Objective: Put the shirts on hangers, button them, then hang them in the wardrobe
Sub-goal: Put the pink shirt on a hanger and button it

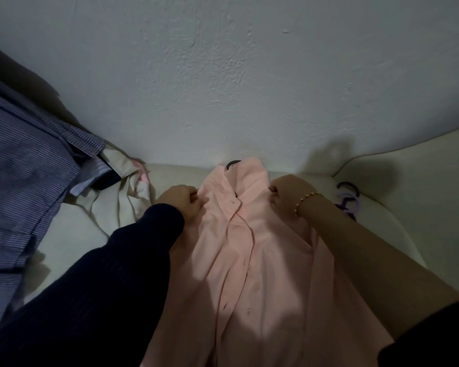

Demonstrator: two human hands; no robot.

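**Gripping the pink shirt at both shoulders**

Nearest the camera, a dark sleeve [122, 266] covers the left arm, while the right forearm is bare down to a gold bead bracelet [306, 199] at the wrist. Between the arms the pink shirt [263, 274] lies front up on a cream cushioned seat [382, 186], with its hem toward the person and its collar toward the wall. How many buttons are fastened cannot be told.

Further up, the left hand [182, 201] is curled round the cloth at one shoulder of the shirt. The right hand [286, 193] is clenched on the cloth at the other shoulder. A dark hanger hook [233, 163] sticks out just beyond the collar.

To the right of the shirt, a few purple hangers [349, 201] lie on the seat beside the right wrist. To the left lies a crumpled cream garment [125, 189], and past it is a heap of blue striped shirts [24, 181]. Behind everything is a pale textured wall [223, 75].
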